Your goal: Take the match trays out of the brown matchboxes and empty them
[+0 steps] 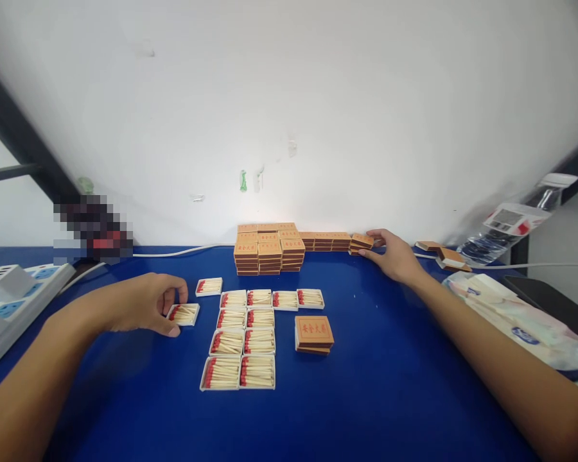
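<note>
My left hand [147,305] grips an open matchbox tray [185,314] of red-tipped matches by its left end, thumb at the near side and fingers behind. Just beyond lies another filled tray [209,286]. Right of it, several filled trays [259,342] stand side by side in rows. At the wall, my right hand [394,258] pinches an orange matchbox cover [363,240] between thumb and fingers, at the right end of a low row of covers [325,241]. Whether this cover touches those under it I cannot tell.
A taller block of stacked orange matchbox covers [268,250] stands against the wall. A small pile of covers [314,333] lies nearer me. Loose covers [450,258], a bottle [515,221] and a tissue pack [520,321] are at right, a power strip [29,295] at left.
</note>
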